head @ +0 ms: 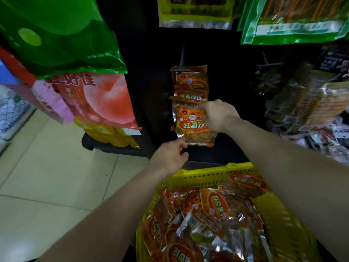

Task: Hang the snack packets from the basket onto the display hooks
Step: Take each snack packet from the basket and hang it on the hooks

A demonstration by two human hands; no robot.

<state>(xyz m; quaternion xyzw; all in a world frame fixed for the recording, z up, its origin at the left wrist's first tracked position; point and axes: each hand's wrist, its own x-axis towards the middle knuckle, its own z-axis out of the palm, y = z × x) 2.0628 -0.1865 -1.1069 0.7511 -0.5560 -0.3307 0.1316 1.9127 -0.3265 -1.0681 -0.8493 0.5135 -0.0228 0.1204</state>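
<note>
Between our two hands hangs an orange snack packet [192,125]: the right hand [217,115] pinches its right edge, and the left hand [170,157], fingers loosely curled, touches its lower corner. Above it more such packets overlap on a dark hook [182,57]; we cannot count them. Below the hands, the yellow basket [207,175] holds many orange packets, cut off at the frame.

A big green bag [56,35] hangs upper left, with a red peach-printed bag [98,99] below it. Yellow packs [105,133] sit beneath. Dim, perhaps dried-food packets [306,103] crowd the right. Pale floor tiles [47,176].
</note>
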